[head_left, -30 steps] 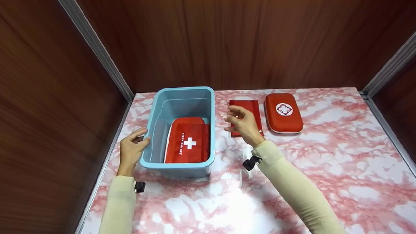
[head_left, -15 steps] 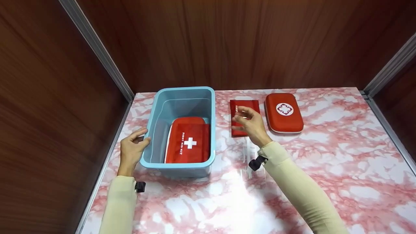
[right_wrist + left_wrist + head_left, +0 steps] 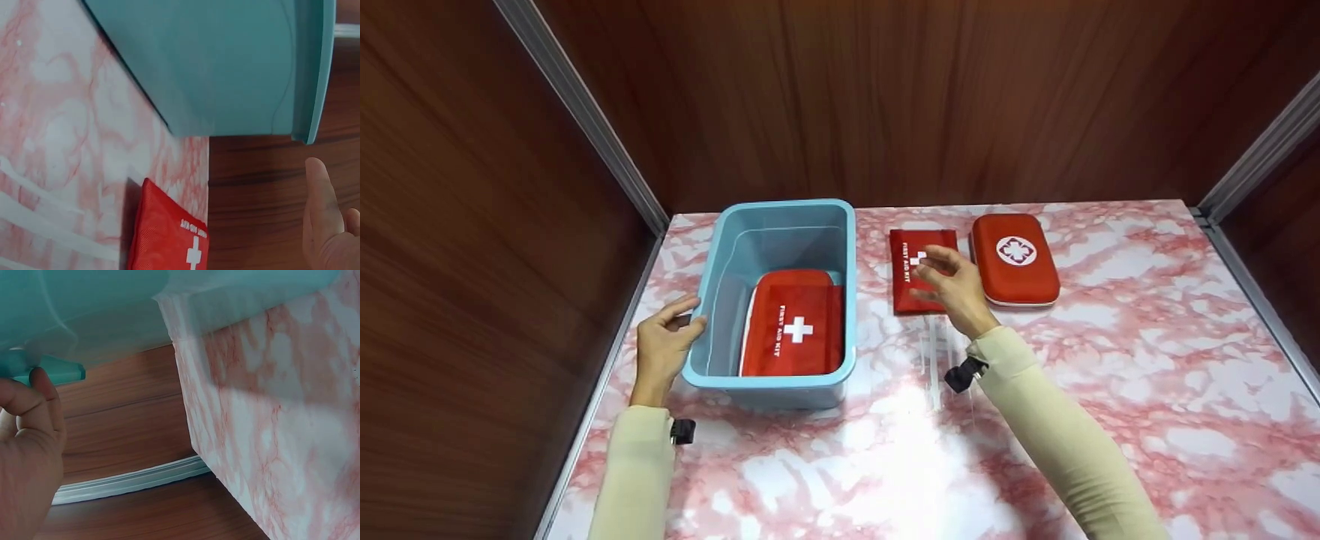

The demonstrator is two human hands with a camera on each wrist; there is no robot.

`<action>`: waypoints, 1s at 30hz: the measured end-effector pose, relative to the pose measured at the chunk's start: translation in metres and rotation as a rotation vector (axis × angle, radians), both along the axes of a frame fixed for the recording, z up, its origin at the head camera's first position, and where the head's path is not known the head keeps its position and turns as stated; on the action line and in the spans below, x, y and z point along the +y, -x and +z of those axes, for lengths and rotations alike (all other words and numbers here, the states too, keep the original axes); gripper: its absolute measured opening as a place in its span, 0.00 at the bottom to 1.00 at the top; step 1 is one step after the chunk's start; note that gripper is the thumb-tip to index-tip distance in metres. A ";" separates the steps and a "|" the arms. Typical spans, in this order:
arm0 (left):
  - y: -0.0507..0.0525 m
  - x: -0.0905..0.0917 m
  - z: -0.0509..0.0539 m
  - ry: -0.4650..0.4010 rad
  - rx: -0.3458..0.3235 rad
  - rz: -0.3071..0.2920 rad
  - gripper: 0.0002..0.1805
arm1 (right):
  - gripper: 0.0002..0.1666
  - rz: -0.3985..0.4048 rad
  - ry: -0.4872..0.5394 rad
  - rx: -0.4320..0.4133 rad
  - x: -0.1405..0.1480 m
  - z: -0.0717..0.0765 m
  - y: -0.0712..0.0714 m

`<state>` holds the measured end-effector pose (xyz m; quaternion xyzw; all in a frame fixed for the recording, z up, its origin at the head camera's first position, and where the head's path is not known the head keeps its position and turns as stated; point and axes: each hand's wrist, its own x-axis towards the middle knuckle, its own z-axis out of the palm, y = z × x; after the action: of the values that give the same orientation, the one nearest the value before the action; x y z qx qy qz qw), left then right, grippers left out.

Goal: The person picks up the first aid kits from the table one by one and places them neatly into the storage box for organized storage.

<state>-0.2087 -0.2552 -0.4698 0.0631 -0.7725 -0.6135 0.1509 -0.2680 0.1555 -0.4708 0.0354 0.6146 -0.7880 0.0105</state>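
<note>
My left hand pinches the left rim of a light blue plastic bin; the left wrist view shows the thumb and fingers at the rim. Inside the bin lies a red first aid pouch with a white cross, on top of another red case. My right hand holds nothing and hovers with bent, spread fingers over the right part of a second flat red first aid pouch, partly hiding it. In the right wrist view that pouch lies apart from the fingers.
A red hard-shell case with a white round emblem lies just right of the flat pouch. Brown wood-grain panels stand behind and at both sides of the marbled pink-and-white table. Strips of clear tape mark the tabletop.
My right hand has moved to the right across the flat pouch, uncovering its lettering and part of its cross. The left hand, the bin and the cases have stayed in place.
</note>
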 end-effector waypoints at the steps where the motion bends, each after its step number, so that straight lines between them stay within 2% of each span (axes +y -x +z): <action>1: 0.000 0.000 0.000 -0.004 0.002 0.000 0.19 | 0.26 -0.003 0.001 0.000 0.001 -0.001 0.000; 13: -0.001 0.000 0.003 0.008 -0.005 -0.006 0.19 | 0.24 -0.060 0.000 -0.023 0.013 -0.015 0.005; 15: -0.002 0.001 0.006 0.005 -0.004 -0.008 0.19 | 0.23 -0.062 0.003 -0.027 0.015 -0.017 0.006; 22: -0.017 0.013 0.030 0.029 0.011 -0.028 0.18 | 0.25 -0.074 -0.015 -0.048 0.022 -0.020 0.007; 30: -0.019 0.014 0.033 0.037 0.012 -0.026 0.18 | 0.28 -0.083 -0.048 -0.079 0.030 -0.023 0.009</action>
<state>-0.1894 -0.2407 -0.4365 0.0468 -0.7837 -0.6012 0.1488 -0.2775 0.1851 -0.4937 0.0921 0.6306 -0.7706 0.0013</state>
